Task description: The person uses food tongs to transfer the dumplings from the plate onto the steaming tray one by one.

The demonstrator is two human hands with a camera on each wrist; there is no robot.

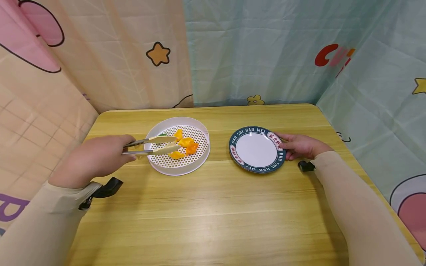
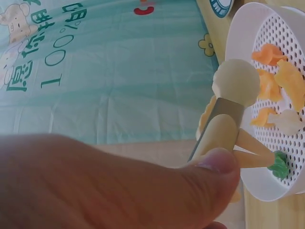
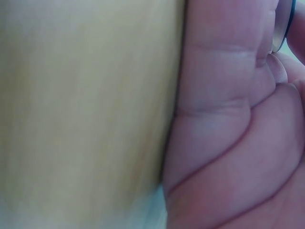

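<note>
In my left hand [image 1: 110,155] I grip metal tongs [image 1: 143,152] with pale, spread tips. The tips hang over a round white basket [image 1: 173,171] with a perforated bottom. Several ruffled yellow pieces [image 1: 186,142] and an orange piece [image 1: 192,148] lie in it. The left wrist view also shows a green piece [image 2: 280,164] and a pale one [image 2: 288,121] there. On the right, my right hand [image 1: 301,146] pinches the rim of a white plate [image 1: 256,149] with a dark teal border, thumb on top. The right wrist view is filled mostly by my palm [image 3: 228,143].
Both dishes are on a light wooden table [image 1: 186,214], the plate to the right of the basket. Patterned curtains [image 1: 283,48] hang behind the table and along both sides. A black camera mount sits on each wrist.
</note>
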